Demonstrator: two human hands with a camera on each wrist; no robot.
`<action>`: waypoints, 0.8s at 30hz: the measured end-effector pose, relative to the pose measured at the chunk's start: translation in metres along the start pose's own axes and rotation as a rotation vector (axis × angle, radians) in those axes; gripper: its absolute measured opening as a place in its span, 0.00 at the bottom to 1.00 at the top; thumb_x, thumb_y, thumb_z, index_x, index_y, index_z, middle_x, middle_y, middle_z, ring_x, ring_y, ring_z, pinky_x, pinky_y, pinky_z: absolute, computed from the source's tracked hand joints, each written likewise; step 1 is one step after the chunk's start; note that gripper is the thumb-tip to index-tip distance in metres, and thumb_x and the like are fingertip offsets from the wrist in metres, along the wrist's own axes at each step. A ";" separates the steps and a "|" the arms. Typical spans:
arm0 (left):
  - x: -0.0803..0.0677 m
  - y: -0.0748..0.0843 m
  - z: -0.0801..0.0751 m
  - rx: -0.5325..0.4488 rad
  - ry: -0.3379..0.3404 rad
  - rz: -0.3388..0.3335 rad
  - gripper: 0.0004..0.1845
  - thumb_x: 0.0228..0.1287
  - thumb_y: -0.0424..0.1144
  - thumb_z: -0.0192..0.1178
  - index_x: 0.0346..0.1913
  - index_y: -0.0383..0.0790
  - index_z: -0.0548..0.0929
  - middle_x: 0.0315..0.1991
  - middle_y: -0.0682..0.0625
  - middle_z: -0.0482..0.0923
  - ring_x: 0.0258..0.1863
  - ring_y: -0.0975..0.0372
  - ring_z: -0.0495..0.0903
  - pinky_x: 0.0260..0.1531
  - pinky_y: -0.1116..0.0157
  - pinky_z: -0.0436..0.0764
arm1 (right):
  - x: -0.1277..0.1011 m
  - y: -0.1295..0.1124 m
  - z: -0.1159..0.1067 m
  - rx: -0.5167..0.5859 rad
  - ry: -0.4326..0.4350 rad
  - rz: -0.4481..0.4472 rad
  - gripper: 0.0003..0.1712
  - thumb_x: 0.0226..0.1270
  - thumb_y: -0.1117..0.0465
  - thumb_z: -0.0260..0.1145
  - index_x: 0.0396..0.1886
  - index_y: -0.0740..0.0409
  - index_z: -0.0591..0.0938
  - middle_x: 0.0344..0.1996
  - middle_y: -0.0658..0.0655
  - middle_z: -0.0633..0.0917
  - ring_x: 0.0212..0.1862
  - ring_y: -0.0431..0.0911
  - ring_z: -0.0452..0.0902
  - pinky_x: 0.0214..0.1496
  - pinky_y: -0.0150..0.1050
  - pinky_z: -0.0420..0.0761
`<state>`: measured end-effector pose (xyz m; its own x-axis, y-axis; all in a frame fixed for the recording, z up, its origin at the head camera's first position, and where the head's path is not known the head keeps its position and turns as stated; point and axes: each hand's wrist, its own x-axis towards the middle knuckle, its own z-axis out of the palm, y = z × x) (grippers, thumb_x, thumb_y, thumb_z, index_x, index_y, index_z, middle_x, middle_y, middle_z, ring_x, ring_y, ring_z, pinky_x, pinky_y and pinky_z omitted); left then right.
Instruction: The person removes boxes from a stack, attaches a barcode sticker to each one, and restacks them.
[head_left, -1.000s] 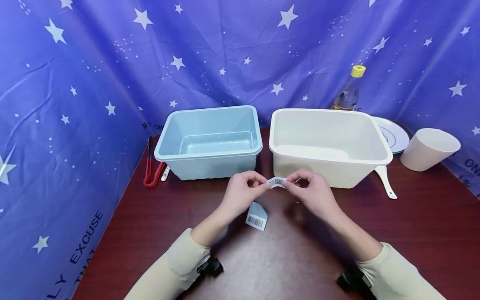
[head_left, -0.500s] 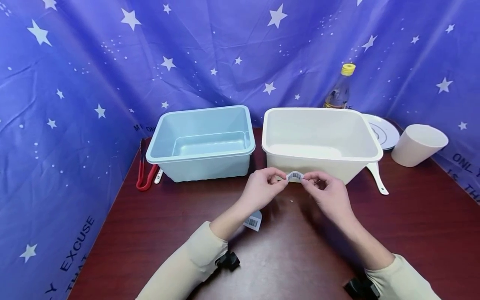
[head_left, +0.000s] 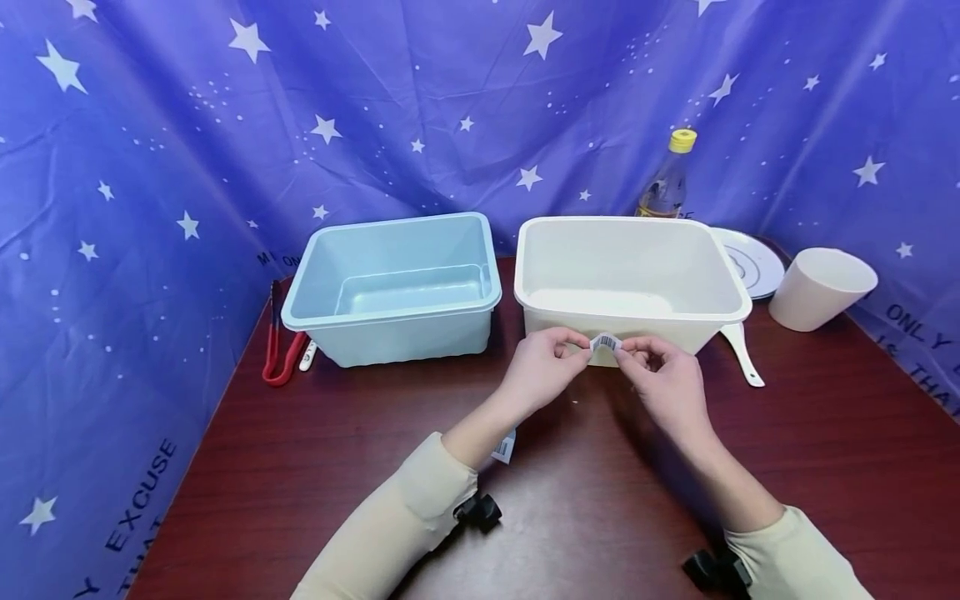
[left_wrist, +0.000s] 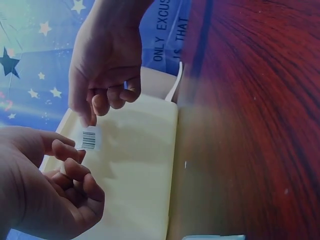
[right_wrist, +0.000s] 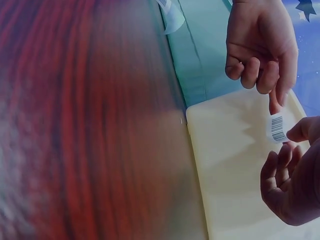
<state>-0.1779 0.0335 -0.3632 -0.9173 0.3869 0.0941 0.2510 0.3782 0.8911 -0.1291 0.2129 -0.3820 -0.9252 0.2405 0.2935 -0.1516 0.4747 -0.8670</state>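
Observation:
Both hands hold a small white barcode sticker (head_left: 606, 342) between them, just in front of the front wall of the cream tub (head_left: 546, 321). My left hand (head_left: 577, 346) pinches its left end and my right hand (head_left: 628, 352) pinches its right end. In the left wrist view the sticker (left_wrist: 89, 138) hangs against the cream tub's wall (left_wrist: 140, 170), between the fingertips of both hands. The right wrist view shows the same sticker (right_wrist: 276, 127) against the wall. A second barcode label (head_left: 504, 447) lies on the table, partly hidden by my left forearm.
An empty light blue tub (head_left: 315, 312) stands to the left of the cream one. Red tongs (head_left: 279, 358) and a small white stick (head_left: 307, 357) lie at its left. A yellow-capped bottle (head_left: 667, 179), white plate (head_left: 753, 262), cream cup (head_left: 817, 287) and white spoon (head_left: 742, 354) are at the right.
Both hands have carried the sticker to the right and away from me, from the gap between the tubs up to the cream tub's front wall. The second label is now mostly covered.

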 end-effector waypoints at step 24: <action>0.004 -0.001 0.005 -0.301 -0.128 -0.072 0.16 0.71 0.35 0.60 0.57 0.32 0.82 0.15 0.53 0.70 0.15 0.65 0.66 0.17 0.70 0.63 | 0.002 0.007 0.003 0.046 0.045 0.054 0.14 0.70 0.58 0.69 0.39 0.68 0.86 0.15 0.46 0.73 0.15 0.37 0.70 0.17 0.29 0.69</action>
<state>-0.1799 0.0392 -0.3661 -0.8782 0.4781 -0.0134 0.0668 0.1505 0.9863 -0.1329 0.2141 -0.3888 -0.9162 0.3029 0.2622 -0.1185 0.4204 -0.8996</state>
